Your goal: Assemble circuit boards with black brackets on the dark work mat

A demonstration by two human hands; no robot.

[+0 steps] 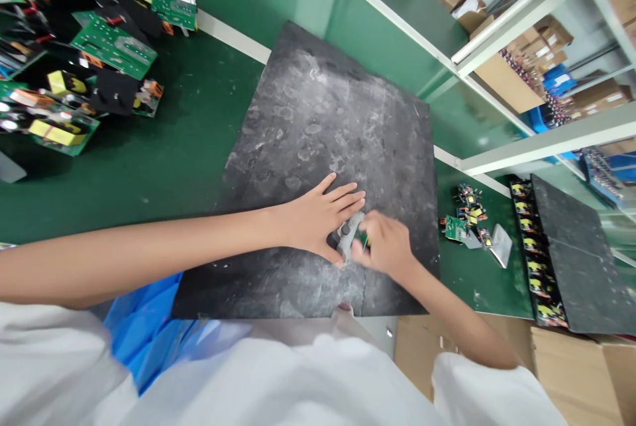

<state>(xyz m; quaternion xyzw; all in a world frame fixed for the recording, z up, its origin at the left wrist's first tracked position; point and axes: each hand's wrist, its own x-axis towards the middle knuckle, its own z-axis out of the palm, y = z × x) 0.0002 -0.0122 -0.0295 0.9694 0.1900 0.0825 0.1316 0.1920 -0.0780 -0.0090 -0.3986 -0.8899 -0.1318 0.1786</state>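
Note:
My left hand [318,222] lies low over the black mat, fingers stretched out to the right. Between its thumb and fingers sits a small part with a grey metal plate [352,235] and dark round pieces. The thumb reaches the part's near end and the fingers its far end, bracing it against the mat. To the right, my right hand [386,242] is curled closed beside the plate, slightly blurred. A bit of green and yellow shows at its fingers; what it holds is mostly hidden.
The worn black mat [318,121] covers the green bench [199,141]. Circuit boards [114,48] with yellow transformers are heaped at the left. More boards [470,211] and a silver plate [501,245] lie right, before a black tray row [534,250]. Cardboard [571,366] stands below.

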